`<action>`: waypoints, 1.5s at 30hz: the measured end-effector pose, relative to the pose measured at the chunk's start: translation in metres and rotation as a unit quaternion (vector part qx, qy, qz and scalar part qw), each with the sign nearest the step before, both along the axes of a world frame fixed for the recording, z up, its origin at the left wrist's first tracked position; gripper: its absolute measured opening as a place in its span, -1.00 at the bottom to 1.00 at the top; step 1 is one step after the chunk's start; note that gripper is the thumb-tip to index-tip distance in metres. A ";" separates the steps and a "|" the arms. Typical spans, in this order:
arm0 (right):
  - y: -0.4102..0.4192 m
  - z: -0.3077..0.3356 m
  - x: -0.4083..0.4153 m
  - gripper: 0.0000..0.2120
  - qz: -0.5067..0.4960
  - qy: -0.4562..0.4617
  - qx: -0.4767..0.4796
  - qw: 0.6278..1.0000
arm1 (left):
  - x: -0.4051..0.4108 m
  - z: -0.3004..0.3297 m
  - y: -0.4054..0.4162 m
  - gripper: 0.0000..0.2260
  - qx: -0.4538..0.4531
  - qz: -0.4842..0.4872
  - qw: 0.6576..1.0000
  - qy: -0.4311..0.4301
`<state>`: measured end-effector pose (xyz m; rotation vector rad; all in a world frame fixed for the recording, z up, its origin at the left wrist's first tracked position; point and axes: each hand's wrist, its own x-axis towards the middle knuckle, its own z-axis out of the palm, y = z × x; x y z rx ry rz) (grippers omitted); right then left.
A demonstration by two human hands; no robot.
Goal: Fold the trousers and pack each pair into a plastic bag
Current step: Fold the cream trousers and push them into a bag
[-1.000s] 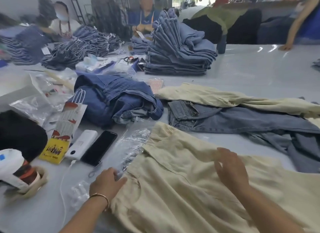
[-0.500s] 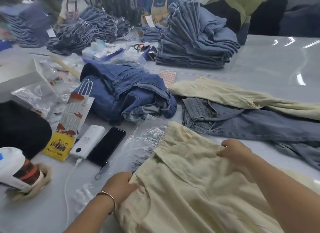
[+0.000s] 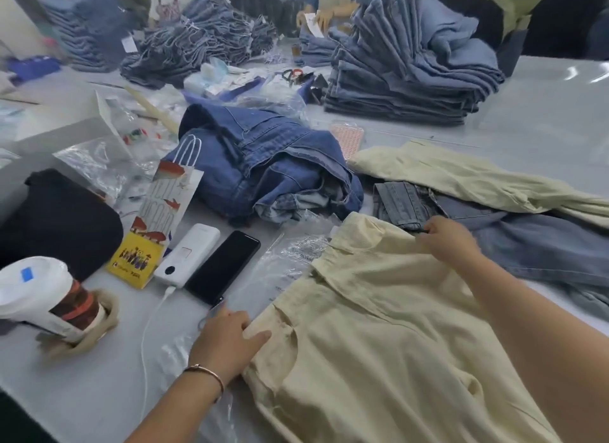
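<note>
Cream trousers [image 3: 379,337] lie spread on the grey table in front of me, waistband toward the far side. My left hand [image 3: 227,340] grips the waistband's near left corner, thumb on top of the cloth. My right hand [image 3: 448,238] pinches the waistband's far corner with curled fingers. A clear plastic bag [image 3: 296,254] lies flat on the table, partly under the trousers' left edge.
Grey-blue jeans [image 3: 527,241] and another cream pair [image 3: 461,175] lie to the right. Crumpled dark jeans [image 3: 270,165] sit ahead, a tall folded stack [image 3: 405,73] behind. A phone [image 3: 224,266], power bank [image 3: 188,258], paper bag [image 3: 158,218] and wrapped cup [image 3: 43,297] crowd the left.
Both hands went from resting near the trousers to gripping the waistband corners. My right hand moved to the far corner. The view tilted closer to the table.
</note>
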<state>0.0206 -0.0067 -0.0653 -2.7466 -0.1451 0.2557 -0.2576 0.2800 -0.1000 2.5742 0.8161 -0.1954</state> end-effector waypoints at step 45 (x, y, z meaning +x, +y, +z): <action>0.149 -0.027 -0.275 -0.59 0.411 -0.008 -0.086 0.908 | -0.050 -0.001 0.026 -0.64 -0.133 0.180 0.969 -0.106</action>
